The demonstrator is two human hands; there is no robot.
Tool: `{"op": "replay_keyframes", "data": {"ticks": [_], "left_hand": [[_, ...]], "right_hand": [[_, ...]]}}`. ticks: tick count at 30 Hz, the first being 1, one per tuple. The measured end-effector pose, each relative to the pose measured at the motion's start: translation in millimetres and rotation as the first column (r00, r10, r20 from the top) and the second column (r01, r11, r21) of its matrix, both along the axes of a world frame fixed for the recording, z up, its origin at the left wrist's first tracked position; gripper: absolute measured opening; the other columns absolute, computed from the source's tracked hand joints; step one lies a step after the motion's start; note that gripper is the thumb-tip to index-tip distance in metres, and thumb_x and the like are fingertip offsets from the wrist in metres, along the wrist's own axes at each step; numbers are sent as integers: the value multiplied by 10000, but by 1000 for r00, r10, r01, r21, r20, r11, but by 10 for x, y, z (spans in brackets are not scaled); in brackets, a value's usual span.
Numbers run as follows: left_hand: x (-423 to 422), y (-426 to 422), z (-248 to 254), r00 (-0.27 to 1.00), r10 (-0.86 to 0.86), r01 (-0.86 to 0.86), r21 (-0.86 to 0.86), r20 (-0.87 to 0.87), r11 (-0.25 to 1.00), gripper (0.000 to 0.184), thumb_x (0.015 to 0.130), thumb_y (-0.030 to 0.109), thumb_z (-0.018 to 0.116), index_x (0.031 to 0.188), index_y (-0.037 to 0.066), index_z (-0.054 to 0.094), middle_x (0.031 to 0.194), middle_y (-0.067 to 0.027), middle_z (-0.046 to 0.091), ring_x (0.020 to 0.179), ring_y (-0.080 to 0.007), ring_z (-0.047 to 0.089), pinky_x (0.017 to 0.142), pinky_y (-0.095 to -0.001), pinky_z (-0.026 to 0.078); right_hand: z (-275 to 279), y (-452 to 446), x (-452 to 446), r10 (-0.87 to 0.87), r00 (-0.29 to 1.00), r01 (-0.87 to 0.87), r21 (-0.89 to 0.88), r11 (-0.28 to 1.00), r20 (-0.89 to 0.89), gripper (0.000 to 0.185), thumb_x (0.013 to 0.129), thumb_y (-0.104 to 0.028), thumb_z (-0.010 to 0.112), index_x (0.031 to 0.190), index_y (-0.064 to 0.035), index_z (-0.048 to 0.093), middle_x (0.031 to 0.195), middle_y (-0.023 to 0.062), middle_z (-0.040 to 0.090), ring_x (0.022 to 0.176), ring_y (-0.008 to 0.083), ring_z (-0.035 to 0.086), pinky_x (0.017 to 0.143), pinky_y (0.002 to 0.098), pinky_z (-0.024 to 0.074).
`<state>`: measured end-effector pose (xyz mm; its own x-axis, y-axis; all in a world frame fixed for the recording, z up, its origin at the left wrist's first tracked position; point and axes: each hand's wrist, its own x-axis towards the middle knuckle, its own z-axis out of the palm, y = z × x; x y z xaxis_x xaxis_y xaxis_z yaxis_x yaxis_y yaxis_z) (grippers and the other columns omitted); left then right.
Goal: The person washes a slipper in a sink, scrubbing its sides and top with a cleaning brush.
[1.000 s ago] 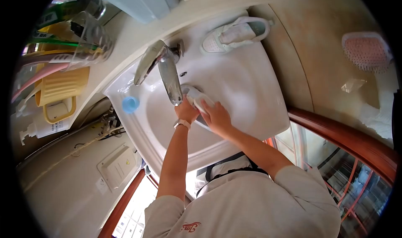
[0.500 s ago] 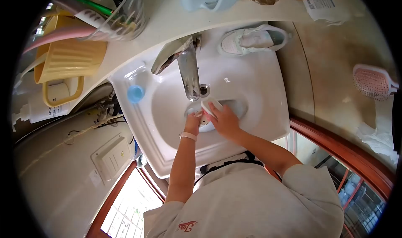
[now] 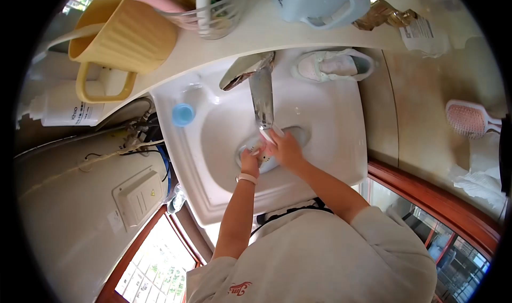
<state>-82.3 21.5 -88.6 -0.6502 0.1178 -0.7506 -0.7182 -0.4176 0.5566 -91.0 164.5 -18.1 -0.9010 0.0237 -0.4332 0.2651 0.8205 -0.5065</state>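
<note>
Bright daylight came through a red-framed window (image 3: 157, 268) beside a white ceramic sink (image 3: 341, 108), which stood against a pale cream counter (image 3: 194, 52). Low in the sink's bowl, nearer its front edge than its back, lay a pale grey-and-white elongated item (image 3: 301, 136), apparently a shoe, partly covered by the person's hands. The right hand (image 3: 287, 151) had its fingers closed on a small white object (image 3: 274, 132) just by the spout of a chrome tap (image 3: 262, 100); its exact kind could not be made out. The left hand (image 3: 249, 160), with a pale band (image 3: 246, 179) at its wrist, was bent against the near left end of the grey-and-white item, close beside the right; whether it gripped anything could not be told. At the sink's back right corner sat a white low-cut shoe (image 3: 312, 67), and near its left edge, toward the back left corner, a small round light-blue plastic cup (image 3: 183, 115). Along the counter's front edge stood a yellow ribbed mug (image 3: 133, 36) and a pale blue plastic jug (image 3: 314, 2).
</note>
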Motion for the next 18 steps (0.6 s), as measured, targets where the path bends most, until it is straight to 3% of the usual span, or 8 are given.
{"op": "replay_keyframes", "data": {"ticks": [5, 7, 8, 9, 13, 15, 16, 18], "left_hand": [[91, 31, -36, 998, -15, 8, -100, -64, 995, 263, 765, 45, 599, 975, -52, 472, 893, -102, 577, 779, -172, 571, 678, -292, 476], [149, 15, 30, 996, 42, -47, -66, -74, 997, 190, 802, 100, 621, 917, 42, 481, 784, -10, 564, 574, -70, 477, 456, -225, 354], [116, -99, 109, 988, -108, 101, -76, -107, 992, 221, 789, 113, 653, 885, 54, 464, 769, -1, 552, 529, -52, 427, 418, -221, 301], [166, -135, 111, 989, -107, 99, -82, -100, 992, 221, 789, 113, 653, 885, 54, 464, 769, -1, 552, 529, -52, 427, 418, -221, 301], [84, -115, 7, 981, -144, 123, -158, -130, 980, 257, 773, 117, 681, 910, 31, 482, 776, -14, 550, 590, -68, 471, 473, -215, 358], [126, -96, 30, 920, -345, 278, -312, -185, 908, 271, 781, 77, 647, 943, 6, 441, 876, -63, 555, 761, -128, 536, 649, -260, 450], [138, -94, 50, 936, -297, 258, -208, -188, 944, 240, 804, 52, 605, 971, -7, 442, 927, -79, 567, 845, -146, 565, 714, -270, 477], [108, -74, 79, 937, -237, 204, -147, -256, 968, 218, 815, 41, 581, 975, -11, 442, 942, -88, 573, 868, -152, 572, 738, -273, 483]], "right_hand": [[134, 32, 280, 7, 1000, -6, 20, 1000, -15, 508, 831, -366, 556, 1308, -234, 441, 961, 231, 496, 859, 391, 547, 702, 459, 461], [-152, -104, -84, 43, 995, -42, 11, 999, -94, 515, 825, -360, 568, 1306, -226, 443, 945, 221, 496, 840, 380, 545, 680, 455, 458], [-242, -156, -180, 82, 982, -84, -3, 996, -171, 522, 820, -354, 581, 1305, -217, 444, 929, 211, 496, 821, 369, 543, 657, 451, 454], [-182, -172, -94, 83, 983, -86, -10, 996, -165, 522, 820, -354, 581, 1305, -217, 444, 929, 211, 496, 821, 369, 543, 657, 451, 454], [136, 4, 213, 176, 951, -167, 57, 984, -253, 455, 821, -304, 582, 1256, -200, 497, 889, 201, 493, 754, 354, 527, 632, 447, 448], [213, 22, 299, 200, 958, -192, 56, 980, -204, 472, 824, -274, 579, 1277, -186, 476, 933, 227, 480, 816, 382, 528, 682, 434, 447], [196, -70, 220, 199, 959, -192, 57, 980, -201, 472, 824, -274, 579, 1277, -186, 476, 933, 227, 480, 816, 382, 528, 682, 434, 447], [87, -252, -140, 348, 892, -361, 10, 933, -290, 484, 819, -276, 588, 1280, -185, 474, 944, 233, 484, 837, 378, 532, 686, 431, 453]]}}
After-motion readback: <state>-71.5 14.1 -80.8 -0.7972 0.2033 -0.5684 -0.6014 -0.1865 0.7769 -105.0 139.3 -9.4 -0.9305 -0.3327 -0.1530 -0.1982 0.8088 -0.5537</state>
